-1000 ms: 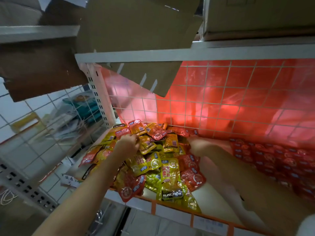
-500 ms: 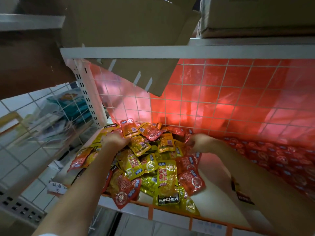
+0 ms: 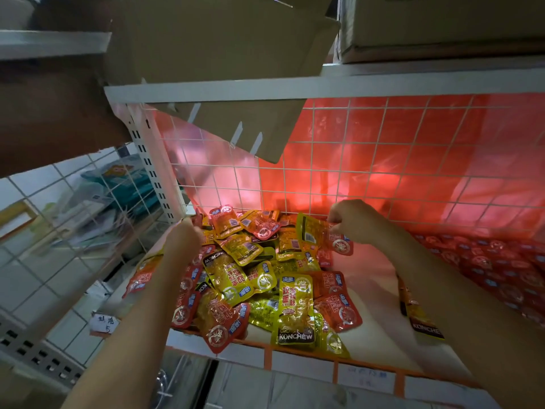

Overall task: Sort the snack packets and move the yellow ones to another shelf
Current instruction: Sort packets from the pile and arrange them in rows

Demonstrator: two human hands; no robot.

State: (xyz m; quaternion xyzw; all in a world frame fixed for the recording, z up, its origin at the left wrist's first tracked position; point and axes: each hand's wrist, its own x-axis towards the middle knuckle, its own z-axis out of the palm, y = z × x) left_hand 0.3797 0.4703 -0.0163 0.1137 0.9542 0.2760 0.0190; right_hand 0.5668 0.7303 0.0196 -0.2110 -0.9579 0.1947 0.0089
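Snack packets (image 3: 259, 278), yellow and red mixed, lie heaped on the white shelf (image 3: 371, 340). My right hand (image 3: 352, 221) pinches a yellow packet (image 3: 314, 231) above the heap; my left hand (image 3: 182, 239) curls into its far-left edge, its catch hidden from view.

White shelf (image 3: 368, 346), orange price-rail along front edge. Mixed heap of yellow and red snack packets (image 3: 253, 278) on left half, some overhanging front edge. Lone packet (image 3: 418, 317) apart, right of heap. Rows of red packets (image 3: 495, 270) flat along right side. Bare white strip between.
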